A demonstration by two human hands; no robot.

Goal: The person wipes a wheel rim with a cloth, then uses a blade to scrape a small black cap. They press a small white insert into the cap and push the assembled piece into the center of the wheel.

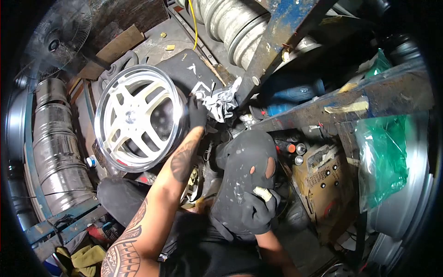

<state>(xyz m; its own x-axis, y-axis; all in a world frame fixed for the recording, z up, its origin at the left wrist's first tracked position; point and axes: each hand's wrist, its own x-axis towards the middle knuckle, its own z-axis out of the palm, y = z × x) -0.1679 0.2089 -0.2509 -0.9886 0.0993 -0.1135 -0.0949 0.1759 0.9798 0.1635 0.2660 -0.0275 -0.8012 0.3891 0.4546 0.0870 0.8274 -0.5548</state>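
Observation:
A white five-spoke wheel rim (pixel 130 117) with a shiny outer lip lies tilted in front of me. My left hand (pixel 197 114), in a black glove, is at the rim's right edge, beside a crumpled grey-and-white sheet (pixel 222 105). Its fingers are dark and partly hidden, so their grip does not show. Over my right thigh, my right hand (pixel 259 213), also gloved in black, has its fingers curled round a small pale-yellow wad (pixel 263 193), whose material I cannot make out.
A fan (pixel 54 45) stands at the back left, above stacked metal rims (pixel 55 138). Rusty steel beams (pixel 350 104) cross on the right, with a blue power tool (pixel 295 96) behind them. Spray cans (pixel 290 148), a cardboard box (pixel 318 180) and a green plastic bag (pixel 385 157) are nearby.

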